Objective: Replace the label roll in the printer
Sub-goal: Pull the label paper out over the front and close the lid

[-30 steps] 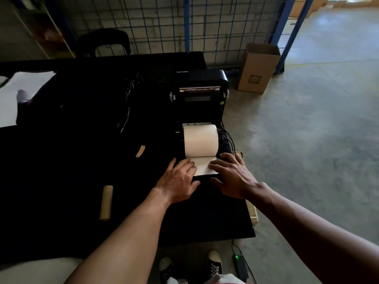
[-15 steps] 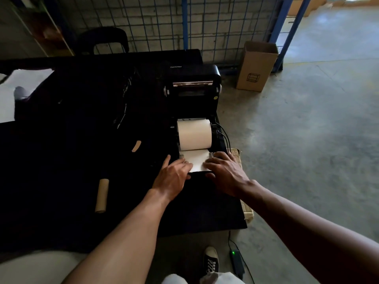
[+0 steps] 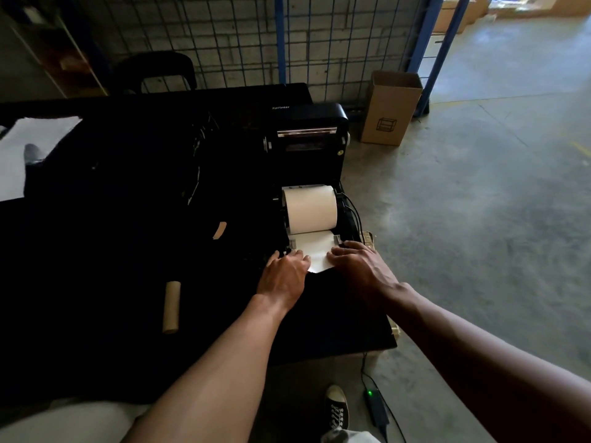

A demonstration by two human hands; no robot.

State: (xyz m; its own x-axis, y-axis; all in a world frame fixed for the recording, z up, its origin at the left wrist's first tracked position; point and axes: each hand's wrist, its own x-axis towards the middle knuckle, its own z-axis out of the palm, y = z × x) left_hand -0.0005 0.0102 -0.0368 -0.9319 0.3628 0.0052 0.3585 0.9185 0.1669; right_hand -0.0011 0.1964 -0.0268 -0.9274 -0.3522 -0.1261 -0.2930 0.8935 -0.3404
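White label roll (image 3: 310, 207) sits in the open printer (image 3: 307, 148), its loose end pulled forward. Left hand (image 3: 283, 276) and right hand (image 3: 361, 266) lie flat and open on that end, probably aligning it. Uneven pressure could feed it skewed and jam.

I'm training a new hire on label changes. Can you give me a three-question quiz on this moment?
1. True or false: the printer lid stands open, with the white label roll seated in the bay.
2. Which lies on the dark table, left of the printer? A) scissors B) empty cardboard core C) a second white roll
3. Fill in: the left hand and right hand both rest flat on the roll's loose ____ end.

Key: 1 true; 2 B; 3 paper.
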